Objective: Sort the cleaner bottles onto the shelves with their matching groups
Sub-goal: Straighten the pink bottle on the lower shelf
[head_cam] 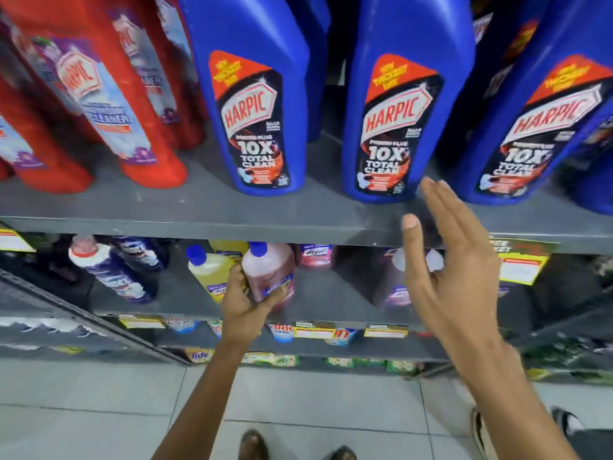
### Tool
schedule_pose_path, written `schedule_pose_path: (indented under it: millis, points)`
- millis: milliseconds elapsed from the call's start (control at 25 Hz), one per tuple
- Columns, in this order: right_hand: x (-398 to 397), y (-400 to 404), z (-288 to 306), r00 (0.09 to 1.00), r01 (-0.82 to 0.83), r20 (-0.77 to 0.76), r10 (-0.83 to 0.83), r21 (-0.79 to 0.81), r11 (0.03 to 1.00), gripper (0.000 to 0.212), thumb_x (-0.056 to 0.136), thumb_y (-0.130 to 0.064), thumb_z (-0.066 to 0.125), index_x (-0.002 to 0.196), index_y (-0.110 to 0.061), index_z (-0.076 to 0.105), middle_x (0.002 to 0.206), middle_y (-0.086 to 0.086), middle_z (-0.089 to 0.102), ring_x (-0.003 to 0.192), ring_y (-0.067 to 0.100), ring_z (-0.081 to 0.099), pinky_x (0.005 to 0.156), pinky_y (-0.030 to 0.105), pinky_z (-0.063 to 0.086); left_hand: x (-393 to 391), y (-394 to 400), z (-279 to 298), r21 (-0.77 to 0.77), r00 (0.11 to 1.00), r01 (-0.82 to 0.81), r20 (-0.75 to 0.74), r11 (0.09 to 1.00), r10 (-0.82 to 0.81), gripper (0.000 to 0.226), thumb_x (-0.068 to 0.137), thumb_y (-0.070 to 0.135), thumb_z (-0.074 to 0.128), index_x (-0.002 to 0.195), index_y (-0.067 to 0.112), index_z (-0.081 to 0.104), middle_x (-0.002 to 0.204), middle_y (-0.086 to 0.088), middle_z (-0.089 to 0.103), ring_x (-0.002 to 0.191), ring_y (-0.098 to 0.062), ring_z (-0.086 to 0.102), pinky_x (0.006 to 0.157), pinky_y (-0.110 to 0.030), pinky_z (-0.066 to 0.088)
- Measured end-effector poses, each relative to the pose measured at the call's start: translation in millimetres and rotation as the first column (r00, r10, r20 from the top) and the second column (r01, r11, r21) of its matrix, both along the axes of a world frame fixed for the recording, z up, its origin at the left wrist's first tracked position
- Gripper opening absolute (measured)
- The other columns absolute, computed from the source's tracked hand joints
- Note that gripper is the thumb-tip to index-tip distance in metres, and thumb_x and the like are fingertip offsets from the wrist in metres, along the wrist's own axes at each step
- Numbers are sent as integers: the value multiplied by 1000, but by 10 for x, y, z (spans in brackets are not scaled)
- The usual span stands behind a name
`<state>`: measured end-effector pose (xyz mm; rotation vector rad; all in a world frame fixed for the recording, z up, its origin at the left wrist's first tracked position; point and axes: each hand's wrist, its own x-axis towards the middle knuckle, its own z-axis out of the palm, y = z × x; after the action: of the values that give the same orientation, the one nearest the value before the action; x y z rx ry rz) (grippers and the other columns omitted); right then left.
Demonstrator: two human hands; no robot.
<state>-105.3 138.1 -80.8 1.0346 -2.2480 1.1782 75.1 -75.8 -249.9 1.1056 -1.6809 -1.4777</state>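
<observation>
Fingers (277, 292) of the left hand (245, 307) wrap the lower body of a pink cleaner bottle (270, 270) with a blue cap, holding it upright at the front of the lower shelf (331, 293), just beside a yellow bottle (207, 270) of the same shape. The right hand (454, 260) is spread flat and grips nothing, raised in front of the edge of the upper shelf (199, 224), near the base of a large blue Harpic bottle (394, 111). The pink bottle looks like smooth rigid plastic filled with liquid, so it is probably moderately heavy for one hand and somewhat slippery across its glossy label. A grasp around the waist, as now, seems sound; the cap is narrower and likely a poorer hold. More pink bottles (315, 255) stand further back on the same shelf, probably its matching group.
</observation>
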Motion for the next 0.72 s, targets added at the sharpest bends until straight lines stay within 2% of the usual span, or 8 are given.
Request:
schedule_pose_path:
  millis: [80,200,240,360,400,520,680,720]
  points:
    - [-91,-56,-69,999,33,-8,-32,65,997,49,112,-32,57,153,-3,61,158,7,61,150,26,56,127,41,43,-99,-88,47,-4,1000,-1,20,1000,1,77,54,34,99,122,28,63,118,0,75,108,-21,70,103,-39,57]
    - [-124,-120,-135,991,120,-64,-115,91,989,49,112,-32,56,149,-2,63,153,13,66,143,31,61,125,43,44,-199,-271,-4,72,999,34,1,997,-34,76,59,1,101,125,10,67,125,-17,77,108,-29,71,107,-51,59]
    - [-119,-133,-147,988,141,-80,-134,95,985,48,111,-32,56,148,-2,64,152,13,67,142,31,61,124,43,43,-190,-306,-23,87,998,56,-2,995,-57,75,61,-6,99,127,6,67,126,-20,77,107,-29,72,105,-49,61]
    - [-126,-149,-178,978,178,-129,-162,128,976,49,111,-33,54,147,-3,65,154,12,66,147,30,58,127,43,39,-168,-327,-46,60,985,171,19,983,-172,68,62,-9,97,119,14,70,115,-14,79,102,-27,73,87,-23,65]
    - [-133,-147,-189,976,183,-143,-162,143,973,49,112,-34,52,148,-3,65,155,11,65,149,29,57,128,44,38,-186,-325,-37,54,973,225,29,973,-227,66,61,-8,97,118,13,70,113,-14,79,100,-26,73,83,-20,64]
    - [-144,-146,-201,971,198,-171,-169,171,965,52,113,-36,48,150,-2,62,158,11,62,152,29,53,130,43,35,-310,-319,2,89,937,345,35,935,-349,71,62,-10,97,125,5,69,119,-22,79,100,-25,74,87,-25,66]
    - [-139,-158,-221,963,217,-196,-183,169,961,53,114,-36,47,152,-2,61,160,11,60,153,29,52,130,41,32,-467,-247,50,138,900,429,23,893,-436,71,59,-4,99,122,18,72,115,-6,84,104,-23,77,95,-35,65]
    - [-137,-159,-225,962,220,-199,-185,171,960,53,114,-36,47,152,-2,61,160,11,60,153,29,52,130,40,32,-498,-239,61,144,894,441,22,886,-448,71,60,-3,99,122,19,72,117,-7,84,107,-24,77,98,-39,64]
